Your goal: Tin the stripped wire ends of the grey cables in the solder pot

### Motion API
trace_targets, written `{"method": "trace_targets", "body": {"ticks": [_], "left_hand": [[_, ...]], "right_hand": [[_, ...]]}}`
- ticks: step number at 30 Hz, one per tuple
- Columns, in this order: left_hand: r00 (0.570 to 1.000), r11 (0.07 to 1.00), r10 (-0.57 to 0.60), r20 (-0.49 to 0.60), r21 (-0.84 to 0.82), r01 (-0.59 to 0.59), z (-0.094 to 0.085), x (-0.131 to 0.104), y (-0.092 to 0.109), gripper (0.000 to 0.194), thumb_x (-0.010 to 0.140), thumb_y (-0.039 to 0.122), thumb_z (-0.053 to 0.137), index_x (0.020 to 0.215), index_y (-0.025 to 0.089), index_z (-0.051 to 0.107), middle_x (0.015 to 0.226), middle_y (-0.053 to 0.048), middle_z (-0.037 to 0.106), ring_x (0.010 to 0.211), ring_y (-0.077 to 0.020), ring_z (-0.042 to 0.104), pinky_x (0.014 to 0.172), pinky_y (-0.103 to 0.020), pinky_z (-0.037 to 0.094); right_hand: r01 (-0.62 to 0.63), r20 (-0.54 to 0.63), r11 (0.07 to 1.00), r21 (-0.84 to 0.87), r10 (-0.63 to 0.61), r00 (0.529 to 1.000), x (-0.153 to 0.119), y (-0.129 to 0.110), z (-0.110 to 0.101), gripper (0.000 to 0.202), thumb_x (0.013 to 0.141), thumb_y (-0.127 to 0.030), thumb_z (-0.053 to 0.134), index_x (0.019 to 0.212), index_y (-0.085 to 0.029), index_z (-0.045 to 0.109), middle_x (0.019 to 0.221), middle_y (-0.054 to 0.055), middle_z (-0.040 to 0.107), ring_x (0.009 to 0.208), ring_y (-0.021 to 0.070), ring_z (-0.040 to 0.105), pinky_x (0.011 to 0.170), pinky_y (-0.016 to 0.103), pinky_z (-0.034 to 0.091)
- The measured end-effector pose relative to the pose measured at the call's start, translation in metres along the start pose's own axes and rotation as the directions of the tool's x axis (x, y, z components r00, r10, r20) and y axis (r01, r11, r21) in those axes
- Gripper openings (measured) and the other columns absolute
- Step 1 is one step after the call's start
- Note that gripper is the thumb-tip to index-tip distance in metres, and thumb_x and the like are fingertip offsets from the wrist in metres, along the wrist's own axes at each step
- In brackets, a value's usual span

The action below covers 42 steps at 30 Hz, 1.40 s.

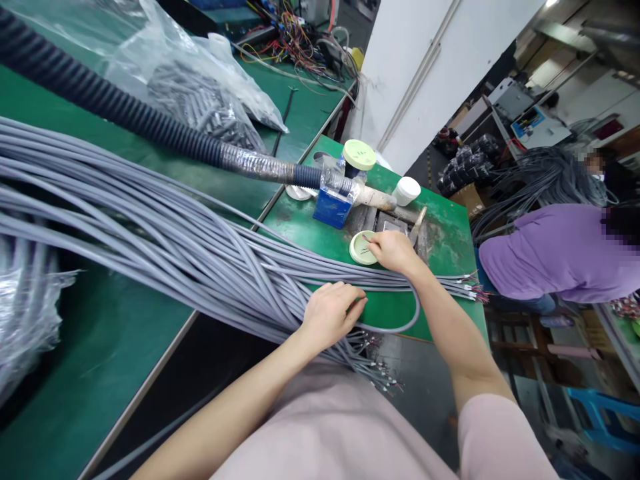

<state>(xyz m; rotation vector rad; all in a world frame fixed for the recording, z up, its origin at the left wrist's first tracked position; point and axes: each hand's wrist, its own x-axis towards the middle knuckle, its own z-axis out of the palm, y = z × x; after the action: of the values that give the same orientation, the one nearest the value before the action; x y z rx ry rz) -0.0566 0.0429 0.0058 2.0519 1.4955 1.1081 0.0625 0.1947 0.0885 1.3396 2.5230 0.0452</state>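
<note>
My right hand (393, 250) is closed in a pinch on the thin wire end of a grey cable (418, 312), over a small round pale-green dish (356, 249). A few fine dark strands show in the dish beside my fingertips. That cable loops down from my right wrist and back toward my left hand (331, 310). The left hand lies at the near side of a thick bundle of grey cables (240, 260), fingers curled, thumb toward them; what is under its fingers is hidden.
Behind the dish stand a blue metal box (333, 208), a black corrugated hose (165, 127) with a taped nozzle, a lidded jar (359, 155) and a white cup (407, 190). Plastic bags of grey pieces (195, 100) lie farther left. A person in purple (555, 253) sits at right.
</note>
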Motion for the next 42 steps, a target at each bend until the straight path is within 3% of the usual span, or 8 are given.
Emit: {"method": "trace_targets", "body": {"ticks": [4,8,14,17,20,29,42], "left_hand": [[1.000,1.000,0.009,0.009,0.008,-0.009,0.000,0.000,-0.001,0.016,0.092,0.029,0.050,0.089,0.020,0.063,0.078,0.000,0.068,0.071,-0.0144,0.058,0.067,-0.030,0.037],[1.000,1.000,0.020,-0.002,0.001,-0.020,0.001,0.000,-0.001,0.015,0.092,0.028,0.050,0.089,0.020,0.063,0.078,0.000,0.068,0.071,-0.0143,0.058,0.067,-0.030,0.036],[0.998,0.997,0.044,-0.050,-0.061,-0.047,0.001,-0.002,-0.002,0.014,0.092,0.027,0.051,0.088,0.020,0.062,0.079,0.000,0.069,0.071,-0.0140,0.058,0.067,-0.030,0.036],[0.997,0.996,0.051,-0.055,-0.065,-0.055,0.002,-0.003,-0.002,0.013,0.092,0.027,0.051,0.089,0.021,0.063,0.079,0.000,0.069,0.071,-0.0143,0.058,0.068,-0.030,0.036],[0.997,0.996,0.055,-0.062,-0.061,-0.059,0.002,-0.003,-0.002,0.012,0.091,0.027,0.052,0.088,0.021,0.062,0.078,0.000,0.069,0.070,-0.0145,0.057,0.067,-0.030,0.035],[0.996,0.997,0.065,-0.063,-0.033,-0.067,0.001,-0.003,-0.002,0.012,0.091,0.026,0.052,0.087,0.021,0.062,0.074,0.001,0.067,0.069,-0.0142,0.057,0.065,-0.031,0.034],[0.997,0.997,0.069,-0.037,-0.023,-0.070,0.001,-0.002,-0.001,0.015,0.092,0.027,0.050,0.089,0.021,0.062,0.076,-0.001,0.068,0.071,-0.0148,0.059,0.067,-0.031,0.035]], "right_hand": [[-0.005,0.023,0.999,-0.048,0.006,1.000,0.003,-0.004,0.002,0.032,0.090,-0.033,0.046,0.088,-0.015,0.072,0.090,0.014,0.074,0.081,0.0243,0.067,0.064,0.029,0.036],[-0.002,-0.042,1.000,0.001,0.002,0.999,-0.003,0.007,-0.004,0.032,0.089,-0.033,0.046,0.085,-0.016,0.072,0.085,0.011,0.074,0.075,0.0213,0.065,0.060,0.028,0.032],[-0.142,-0.206,0.974,0.177,0.177,0.962,-0.001,0.069,-0.004,0.034,0.086,-0.036,0.050,0.071,-0.015,0.071,0.069,0.005,0.068,0.060,0.0144,0.054,0.054,0.026,0.027],[-0.236,-0.162,0.945,0.226,0.276,0.947,0.011,0.096,0.011,0.032,0.084,-0.036,0.052,0.069,-0.015,0.071,0.066,0.004,0.066,0.060,0.0142,0.054,0.055,0.025,0.028],[-0.282,-0.124,0.932,0.228,0.315,0.941,0.022,0.109,0.028,0.031,0.083,-0.035,0.052,0.071,-0.016,0.073,0.066,0.004,0.067,0.062,0.0151,0.056,0.056,0.024,0.031],[-0.327,-0.075,0.923,0.202,0.348,0.935,0.036,0.116,0.051,0.029,0.082,-0.035,0.053,0.076,-0.017,0.076,0.078,0.008,0.072,0.074,0.0189,0.063,0.064,0.025,0.038],[-0.332,-0.064,0.910,0.250,0.358,0.932,0.040,0.115,0.055,0.027,0.080,-0.033,0.055,0.076,-0.016,0.075,0.076,0.009,0.071,0.073,0.0179,0.062,0.066,0.024,0.039]]}}
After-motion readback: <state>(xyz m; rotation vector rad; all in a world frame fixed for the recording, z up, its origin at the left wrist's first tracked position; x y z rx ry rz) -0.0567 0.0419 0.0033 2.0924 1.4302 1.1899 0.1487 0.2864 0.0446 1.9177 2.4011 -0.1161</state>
